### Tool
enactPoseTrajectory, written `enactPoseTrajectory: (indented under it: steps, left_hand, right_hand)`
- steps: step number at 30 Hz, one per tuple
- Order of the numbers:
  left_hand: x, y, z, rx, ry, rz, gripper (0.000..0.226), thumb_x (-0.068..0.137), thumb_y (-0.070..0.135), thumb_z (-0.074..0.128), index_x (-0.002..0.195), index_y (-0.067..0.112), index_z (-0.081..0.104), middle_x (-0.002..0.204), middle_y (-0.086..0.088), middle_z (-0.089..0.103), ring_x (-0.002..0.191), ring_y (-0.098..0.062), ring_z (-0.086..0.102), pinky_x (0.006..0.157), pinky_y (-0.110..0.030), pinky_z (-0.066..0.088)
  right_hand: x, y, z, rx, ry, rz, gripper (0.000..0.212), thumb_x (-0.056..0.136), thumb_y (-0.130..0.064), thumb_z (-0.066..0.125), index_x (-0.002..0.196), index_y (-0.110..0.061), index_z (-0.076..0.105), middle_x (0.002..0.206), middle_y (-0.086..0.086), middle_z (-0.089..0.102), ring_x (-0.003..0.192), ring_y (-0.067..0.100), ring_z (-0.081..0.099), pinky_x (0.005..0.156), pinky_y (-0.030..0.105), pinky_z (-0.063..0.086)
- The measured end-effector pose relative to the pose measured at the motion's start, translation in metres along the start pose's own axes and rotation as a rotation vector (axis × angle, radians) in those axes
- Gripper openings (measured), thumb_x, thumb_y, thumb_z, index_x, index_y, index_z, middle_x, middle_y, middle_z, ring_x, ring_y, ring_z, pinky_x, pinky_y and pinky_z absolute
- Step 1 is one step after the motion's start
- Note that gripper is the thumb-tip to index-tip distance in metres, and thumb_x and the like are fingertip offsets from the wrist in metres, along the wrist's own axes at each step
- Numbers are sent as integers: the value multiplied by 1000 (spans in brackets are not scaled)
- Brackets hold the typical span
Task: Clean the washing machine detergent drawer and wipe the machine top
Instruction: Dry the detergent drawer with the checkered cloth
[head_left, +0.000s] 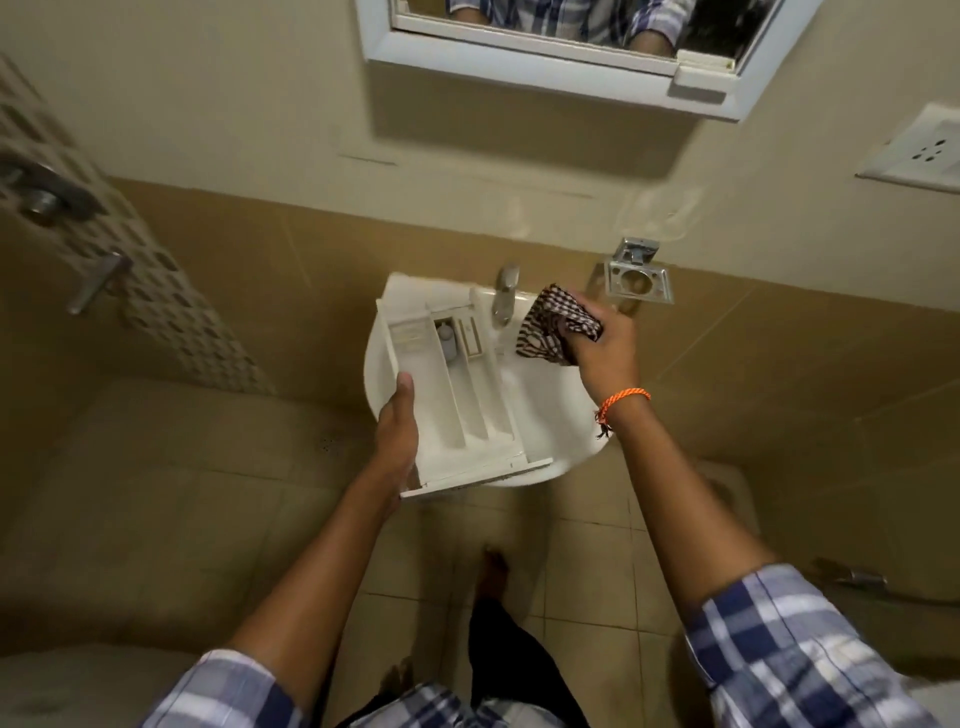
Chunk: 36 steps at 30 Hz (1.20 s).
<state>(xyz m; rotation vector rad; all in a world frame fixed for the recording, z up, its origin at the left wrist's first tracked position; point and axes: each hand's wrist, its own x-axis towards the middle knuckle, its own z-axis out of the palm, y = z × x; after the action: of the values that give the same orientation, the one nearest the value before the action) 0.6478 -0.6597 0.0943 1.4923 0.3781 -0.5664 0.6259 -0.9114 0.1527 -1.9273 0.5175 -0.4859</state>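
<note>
The white detergent drawer (457, 400) is held over a white wash basin (545, 415), its open compartments facing up. My left hand (397, 431) grips the drawer's near left side, thumb on the rim. My right hand (605, 345) holds a dark checked cloth (558, 325) bunched above the basin's right side, beside the tap. The washing machine is out of view.
A chrome tap (505, 296) stands at the back of the basin. A metal soap holder (636, 275) is fixed to the wall on the right, a mirror cabinet (571, 47) above, a socket plate (919, 150) far right. Shower fittings (49, 200) are on the left wall.
</note>
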Motion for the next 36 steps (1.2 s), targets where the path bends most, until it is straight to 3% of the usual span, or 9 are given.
enactPoseTrajectory:
  steps: [3, 6, 10, 15, 19, 22, 26, 29, 36]
  left_hand:
    - [-21, -16, -36, -39, -31, 6, 105, 74, 101, 47, 149, 29, 57, 146, 0, 65, 132, -21, 62, 111, -47, 52]
    - [-39, -33, -72, -55, -60, 51, 111, 69, 106, 43, 157, 38, 48, 160, 7, 51, 149, -18, 47, 124, -50, 38]
    - [-72, -59, -110, -75, -52, 56, 102, 75, 104, 36, 156, 42, 48, 163, 5, 49, 152, -22, 44, 123, -55, 37]
    - [-122, -79, -136, -174, 85, 44, 96, 83, 95, 36, 137, 23, 68, 132, -7, 73, 122, -22, 68, 113, -51, 51]
    - [-179, -78, -148, -260, 153, 52, 97, 77, 103, 33, 118, 29, 79, 113, -5, 81, 113, -22, 74, 105, -50, 57]
    - [-217, -81, -156, -307, 248, 29, 81, 94, 86, 27, 101, 26, 80, 95, -3, 83, 98, -23, 77, 90, -44, 62]
    - [-254, -108, -157, -319, 290, 35, 86, 83, 97, 29, 104, 30, 79, 112, -7, 80, 109, -29, 75, 101, -54, 59]
    - [-278, -137, -160, -364, 305, 36, 106, 60, 112, 35, 115, 33, 80, 115, -6, 80, 109, -29, 76, 100, -55, 59]
    - [-347, -146, -191, -325, 364, 223, 75, 96, 85, 27, 133, 36, 69, 123, 4, 78, 117, -14, 73, 92, -34, 61]
  right_hand:
    - [-51, -39, 16, 250, -16, 26, 35, 94, -4, 74, 124, -21, 67, 106, -27, 73, 100, 4, 74, 69, 47, 67]
    - [-94, -72, 38, 380, -29, 58, 39, 85, -21, 85, 113, -33, 62, 118, 1, 73, 106, 32, 74, 72, 58, 64]
    - [-153, -99, 81, 407, -195, 57, 25, 92, -14, 79, 112, -20, 67, 123, 21, 70, 109, 41, 72, 63, 46, 65]
    - [-235, -103, 131, -213, -432, -287, 41, 86, -29, 71, 125, -16, 69, 115, 9, 64, 106, 22, 61, 94, 37, 51]
    - [-310, -104, 139, -527, -521, -577, 41, 93, -34, 59, 133, -24, 61, 114, 3, 59, 105, 29, 56, 84, 43, 50]
    - [-348, -104, 123, -757, -632, -653, 35, 94, -35, 55, 128, -27, 61, 121, 1, 58, 111, 30, 53, 86, 45, 46]
    - [-377, -109, 99, -888, -826, -681, 33, 96, -32, 58, 128, -26, 62, 129, 6, 54, 120, 31, 49, 94, 46, 41]
    - [-401, -111, 92, -865, -824, -778, 27, 93, -23, 61, 120, -23, 65, 121, 7, 49, 110, 33, 52, 80, 42, 42]
    - [-468, -135, 116, -824, -627, -860, 51, 75, -20, 82, 123, -23, 65, 123, 10, 46, 98, 31, 52, 70, 39, 44]
